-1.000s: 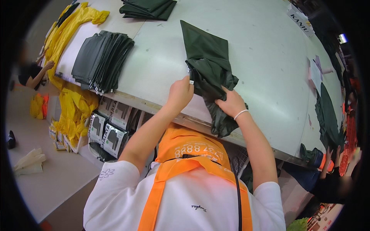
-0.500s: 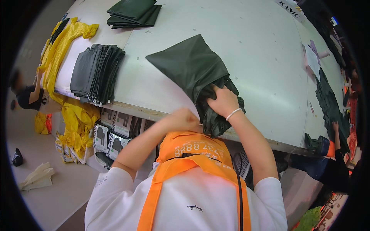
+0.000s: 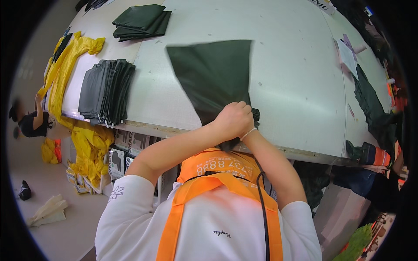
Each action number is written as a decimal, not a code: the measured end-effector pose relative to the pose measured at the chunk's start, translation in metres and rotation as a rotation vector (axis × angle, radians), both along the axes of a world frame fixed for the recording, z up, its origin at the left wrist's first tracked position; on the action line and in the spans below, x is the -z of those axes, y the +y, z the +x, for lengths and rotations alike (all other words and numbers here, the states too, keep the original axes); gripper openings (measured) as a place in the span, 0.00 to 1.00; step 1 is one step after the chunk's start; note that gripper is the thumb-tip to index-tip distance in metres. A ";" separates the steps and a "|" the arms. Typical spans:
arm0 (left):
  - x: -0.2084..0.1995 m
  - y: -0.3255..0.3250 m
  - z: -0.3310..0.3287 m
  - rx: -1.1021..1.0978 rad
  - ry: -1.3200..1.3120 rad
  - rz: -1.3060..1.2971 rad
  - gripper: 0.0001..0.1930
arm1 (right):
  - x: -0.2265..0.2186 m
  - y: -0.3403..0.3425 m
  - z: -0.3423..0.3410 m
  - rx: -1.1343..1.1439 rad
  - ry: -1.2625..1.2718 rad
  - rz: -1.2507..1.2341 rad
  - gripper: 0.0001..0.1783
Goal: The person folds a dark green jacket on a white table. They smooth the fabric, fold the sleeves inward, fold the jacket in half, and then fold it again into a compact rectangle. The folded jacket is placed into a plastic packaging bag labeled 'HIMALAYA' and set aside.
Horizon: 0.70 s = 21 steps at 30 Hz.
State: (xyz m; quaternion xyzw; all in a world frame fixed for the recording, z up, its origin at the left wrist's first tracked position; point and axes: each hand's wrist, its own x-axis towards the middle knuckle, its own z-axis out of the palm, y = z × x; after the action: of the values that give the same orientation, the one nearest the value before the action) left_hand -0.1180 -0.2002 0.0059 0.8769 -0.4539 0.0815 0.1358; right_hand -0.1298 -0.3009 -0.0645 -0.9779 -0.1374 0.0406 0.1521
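A dark green piece of coated fabric point(image 3: 213, 69) fans out over the table in front of me, wide and flat at its far end and gathered at its near end. My left hand point(image 3: 233, 118) is closed round the gathered part in a fist. Tight against it, and partly covered by it, is my right hand point(image 3: 249, 126), with a beaded bracelet at the wrist. Its fingers are mostly hidden, but it is at the same bunched fabric. Some dark crumpled fabric sticks out beside and below the two hands, near the table's front edge.
On the white table point(image 3: 296, 104), a stack of folded dark green fabric point(image 3: 106, 91) stands at left, with another folded pile point(image 3: 143, 21) farther back. Yellow garments point(image 3: 65, 82) hang over the left edge near a co-worker point(image 3: 32, 122). Packaged goods point(image 3: 117, 161) sit below; dark cloth point(image 3: 370, 100) lies right.
My left hand has moved right and up onto the gathered fabric, against my right hand. The fabric's far end has swung round, and its wide edge now lies across the table.
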 end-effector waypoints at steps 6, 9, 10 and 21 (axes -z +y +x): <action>-0.024 0.095 -0.005 -0.025 0.084 -0.621 0.32 | 0.000 -0.030 0.008 0.510 -0.015 1.171 0.20; 0.022 0.120 -0.013 -0.169 0.250 -0.430 0.36 | -0.042 -0.039 0.012 0.495 -0.010 1.541 0.18; 0.023 0.111 -0.010 -0.244 0.292 -0.551 0.36 | -0.050 -0.037 0.014 0.545 -0.009 1.564 0.19; 0.021 0.069 -0.019 -0.332 0.353 -0.558 0.40 | 0.001 -0.066 0.073 0.391 -0.272 0.717 0.22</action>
State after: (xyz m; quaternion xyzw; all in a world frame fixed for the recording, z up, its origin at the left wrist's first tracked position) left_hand -0.1368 -0.1317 -0.0148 0.8683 -0.2354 0.0707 0.4309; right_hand -0.0567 -0.3667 -0.0655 -0.8672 0.0265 -0.1689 0.4677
